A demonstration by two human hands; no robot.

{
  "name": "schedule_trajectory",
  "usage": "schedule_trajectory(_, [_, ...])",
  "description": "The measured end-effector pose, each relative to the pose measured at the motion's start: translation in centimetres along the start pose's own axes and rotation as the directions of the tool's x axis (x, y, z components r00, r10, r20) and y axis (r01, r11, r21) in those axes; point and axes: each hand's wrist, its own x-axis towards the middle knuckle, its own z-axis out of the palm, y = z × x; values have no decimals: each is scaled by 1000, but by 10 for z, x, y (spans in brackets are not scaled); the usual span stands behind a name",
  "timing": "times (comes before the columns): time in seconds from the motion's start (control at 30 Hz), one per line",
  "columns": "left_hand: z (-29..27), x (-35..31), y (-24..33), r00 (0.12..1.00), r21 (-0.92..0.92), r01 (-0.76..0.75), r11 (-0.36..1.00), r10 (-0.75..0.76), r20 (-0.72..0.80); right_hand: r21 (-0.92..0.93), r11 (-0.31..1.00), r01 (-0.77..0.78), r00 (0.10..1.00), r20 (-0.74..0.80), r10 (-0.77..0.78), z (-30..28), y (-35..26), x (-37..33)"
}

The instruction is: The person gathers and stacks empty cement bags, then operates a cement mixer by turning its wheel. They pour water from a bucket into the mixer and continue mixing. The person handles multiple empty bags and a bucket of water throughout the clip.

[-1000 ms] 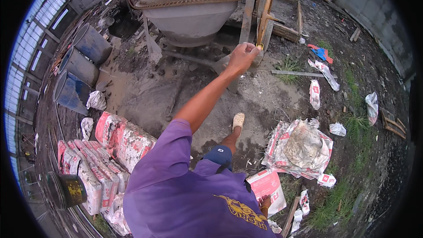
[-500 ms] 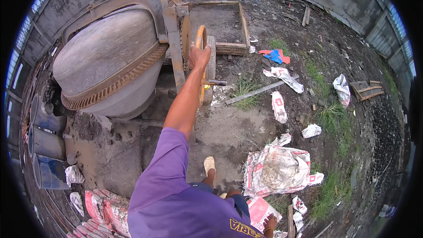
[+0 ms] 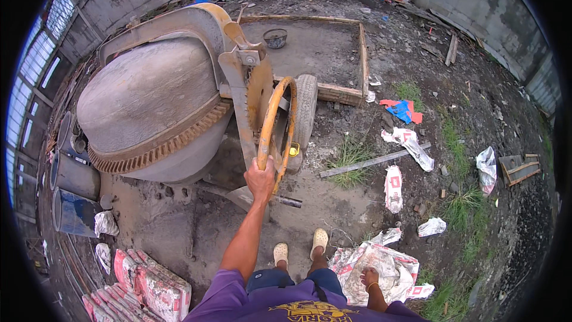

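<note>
My left hand [image 3: 260, 179] is closed around the lower near side of the yellow hand wheel [image 3: 271, 122] on the concrete mixer. Left of the wheel sits the mixer's big grey drum [image 3: 149, 92], tilted, with a rusty toothed ring [image 3: 161, 143] around it. A short metal bar [image 3: 290, 202] sticks out to the right below the wheel. My right hand [image 3: 369, 276] hangs empty at my side, its fingers loosely bent and apart. In the picture it overlaps a pile of used cement sacks [image 3: 396, 262].
Stacked cement bags [image 3: 158, 286] lie at the lower left, below several blue drums [image 3: 74, 211]. Behind the mixer's tire [image 3: 306, 107] is a wood-framed bed [image 3: 363, 53] holding a black bucket [image 3: 274, 38]. A plank [image 3: 375, 160] and torn sacks [image 3: 393, 189] litter the right.
My left hand has come nearer and lower with its grip on the wheel. The wheel's angle looks different. My right hand has swung forward over the sack pile, and my body has straightened toward the mixer.
</note>
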Motion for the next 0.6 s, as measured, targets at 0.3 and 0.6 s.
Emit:
schedule_trajectory(0.3, [68,-63,-172,988,-361,72,930,-115,-99,-14,866,499,854,173,-490,25,-269,-11])
schedule_trajectory(0.6, [11,-129,-175,976,-73,206,976,-200,90,-367,930,36,982,187,35,-17,-149,44])
